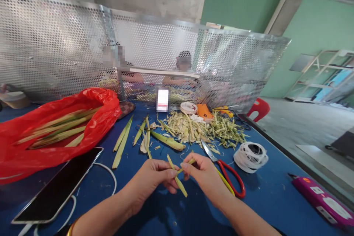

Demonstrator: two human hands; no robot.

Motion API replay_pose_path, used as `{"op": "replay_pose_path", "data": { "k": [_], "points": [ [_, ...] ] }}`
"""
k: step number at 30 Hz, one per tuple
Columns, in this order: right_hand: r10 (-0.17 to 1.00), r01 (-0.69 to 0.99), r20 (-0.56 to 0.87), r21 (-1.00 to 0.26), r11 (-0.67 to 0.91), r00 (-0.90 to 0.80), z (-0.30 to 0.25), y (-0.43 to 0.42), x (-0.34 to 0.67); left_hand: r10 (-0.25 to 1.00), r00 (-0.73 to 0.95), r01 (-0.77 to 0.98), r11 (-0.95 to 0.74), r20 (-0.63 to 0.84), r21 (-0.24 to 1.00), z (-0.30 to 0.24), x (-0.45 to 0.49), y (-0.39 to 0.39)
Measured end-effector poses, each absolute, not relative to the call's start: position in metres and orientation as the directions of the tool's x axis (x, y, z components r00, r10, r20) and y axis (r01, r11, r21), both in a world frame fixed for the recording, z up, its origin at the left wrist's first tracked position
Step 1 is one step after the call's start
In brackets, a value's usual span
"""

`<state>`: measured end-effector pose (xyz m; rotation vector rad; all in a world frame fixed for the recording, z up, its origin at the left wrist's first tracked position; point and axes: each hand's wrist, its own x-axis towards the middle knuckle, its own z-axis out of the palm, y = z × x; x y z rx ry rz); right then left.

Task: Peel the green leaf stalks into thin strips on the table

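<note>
Green wall (238, 2), grey floor (287, 121). Perforated metal screen (155, 40) behind blue counter (265, 202). Red bag (55, 151), long leaves inside. Purple device (318, 197), white labels unreadable. Left hand (160, 175): grip pinched on leaf strip (181, 187), above counter's front middle. Right hand (199, 169): grip pinched on narrow piece (180, 171) crossing it. White card (163, 99), print blurred.

The left forearm (107, 208) slants toward two o'clock, the right forearm (243, 214) toward ten o'clock. The left hand (156, 174) and right hand (203, 173) nearly meet, fingers (163, 163) curled, each thumb (168, 174) pinching inward.
</note>
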<state>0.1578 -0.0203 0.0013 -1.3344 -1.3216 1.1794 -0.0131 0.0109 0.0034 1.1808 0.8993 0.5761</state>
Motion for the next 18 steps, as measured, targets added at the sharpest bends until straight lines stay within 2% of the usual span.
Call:
{"op": "replay_pose_path", "data": {
  "k": [4,7,10,12,15,18],
  "points": [
    [1.000,0.277,0.017,-0.961,0.015,0.006,0.002,-0.018,0.165,0.810,0.526,0.110,0.237,-0.259,0.965,0.001,-0.012,0.013],
    [0.979,0.446,0.203,-0.878,0.176,0.014,0.004,-0.019,0.172,0.866,0.468,0.140,0.126,-0.177,0.982,-0.003,-0.013,0.018],
    [0.933,0.562,0.348,-0.755,0.337,-0.093,0.004,-0.021,0.175,0.878,0.468,0.264,-0.031,-0.101,0.964,-0.006,-0.018,0.024],
    [0.917,0.641,0.359,-0.666,0.383,-0.175,0.004,-0.023,0.176,0.844,0.526,0.403,-0.139,-0.104,0.905,-0.005,-0.023,0.025],
    [0.899,0.764,0.299,-0.478,0.432,-0.321,0.004,-0.025,0.175,0.830,0.550,0.607,-0.319,-0.094,0.728,0.000,-0.031,0.023],
    [0.898,0.818,0.258,-0.378,0.434,-0.357,0.005,-0.028,0.173,0.849,0.527,0.697,-0.400,-0.047,0.595,0.011,-0.042,0.021]
  ]
}}
